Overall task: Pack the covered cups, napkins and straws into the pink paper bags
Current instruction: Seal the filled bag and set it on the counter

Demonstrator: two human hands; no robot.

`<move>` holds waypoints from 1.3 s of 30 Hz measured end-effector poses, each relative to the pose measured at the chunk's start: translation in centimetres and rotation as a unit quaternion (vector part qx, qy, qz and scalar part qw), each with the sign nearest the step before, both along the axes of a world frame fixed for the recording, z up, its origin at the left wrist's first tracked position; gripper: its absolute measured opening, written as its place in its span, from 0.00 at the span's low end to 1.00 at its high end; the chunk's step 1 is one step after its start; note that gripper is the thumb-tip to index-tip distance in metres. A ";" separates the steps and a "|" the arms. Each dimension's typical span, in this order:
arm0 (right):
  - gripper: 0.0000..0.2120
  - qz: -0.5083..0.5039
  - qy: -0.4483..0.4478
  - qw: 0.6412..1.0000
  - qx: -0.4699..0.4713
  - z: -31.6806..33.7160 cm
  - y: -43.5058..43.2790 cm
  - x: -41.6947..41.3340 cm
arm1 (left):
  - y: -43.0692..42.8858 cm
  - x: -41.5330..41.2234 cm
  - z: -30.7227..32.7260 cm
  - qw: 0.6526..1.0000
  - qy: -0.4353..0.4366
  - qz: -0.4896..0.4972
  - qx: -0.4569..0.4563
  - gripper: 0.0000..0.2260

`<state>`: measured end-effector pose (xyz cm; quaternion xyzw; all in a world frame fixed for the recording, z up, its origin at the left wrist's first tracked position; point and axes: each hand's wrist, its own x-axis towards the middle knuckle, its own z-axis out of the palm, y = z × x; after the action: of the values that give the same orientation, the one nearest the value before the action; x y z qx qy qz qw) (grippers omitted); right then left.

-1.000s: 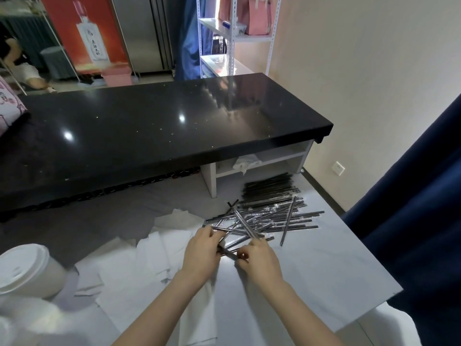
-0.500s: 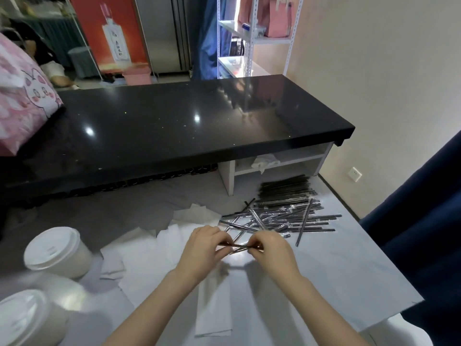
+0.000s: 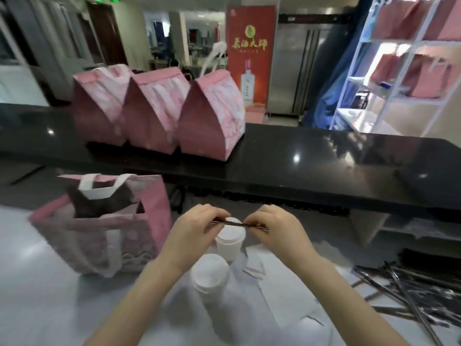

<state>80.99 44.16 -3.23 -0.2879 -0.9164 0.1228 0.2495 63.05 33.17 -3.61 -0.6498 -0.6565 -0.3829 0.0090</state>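
Note:
My left hand and my right hand each pinch an end of a few wrapped straws, held level above the table. Just under the straws stand two white covered cups, one further back and one nearer. An open pink paper bag with white handles stands to the left of my hands. White napkins lie spread under and right of the cups. A pile of wrapped straws lies at the right edge.
Three closed pink bags stand in a row on the black counter behind the white table. A white shelf rack with more pink bags stands at the far right.
The view has swung left from the straw pile to the cups and bags. Both hands have lifted away from the pile with a few straws held between them.

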 end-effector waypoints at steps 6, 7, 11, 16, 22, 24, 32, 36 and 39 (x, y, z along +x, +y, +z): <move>0.06 0.038 0.051 0.998 0.012 3.5 -4.6 -12.4 | -9.1 -13.9 2.0 0.980 -0.089 0.156 0.084 0.12; 0.07 0.048 0.056 0.997 0.009 3.9 -5.4 -14.2 | -10.4 -16.3 2.1 0.975 -0.092 0.186 0.083 0.12; 0.07 0.082 0.099 0.992 -0.019 5.2 -8.1 -21.9 | -13.6 -24.8 2.2 0.964 -0.068 0.249 0.059 0.11; 0.09 0.122 0.151 0.976 -0.094 5.5 -10.9 -29.8 | -13.4 -29.9 1.8 0.983 -0.063 0.163 -0.058 0.16; 0.09 0.103 0.088 0.972 -0.192 3.5 -11.4 -32.9 | -12.7 -33.0 1.6 0.953 -0.196 0.106 -0.206 0.41; 0.08 0.083 0.030 0.979 -0.187 3.0 -10.8 -32.2 | -13.0 -33.7 1.3 0.951 -0.182 0.100 -0.229 0.46; 0.07 0.075 -0.118 0.987 -0.081 2.4 -9.0 -31.1 | -13.5 -32.9 1.5 0.954 -0.155 0.074 -0.246 0.50; 0.18 0.093 -0.091 0.988 -0.086 1.7 -8.4 -30.9 | -13.6 -32.0 1.5 0.964 -0.150 0.104 -0.194 0.45; 0.19 0.087 -0.007 0.995 -0.050 1.5 -7.4 -30.2 | -13.9 -31.4 1.1 0.972 -0.129 0.117 -0.160 0.43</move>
<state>50.75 36.76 -1.73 -0.2201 -0.9325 0.1880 0.2162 31.61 19.28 -2.53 -0.5070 -0.7761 -0.3498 -0.1352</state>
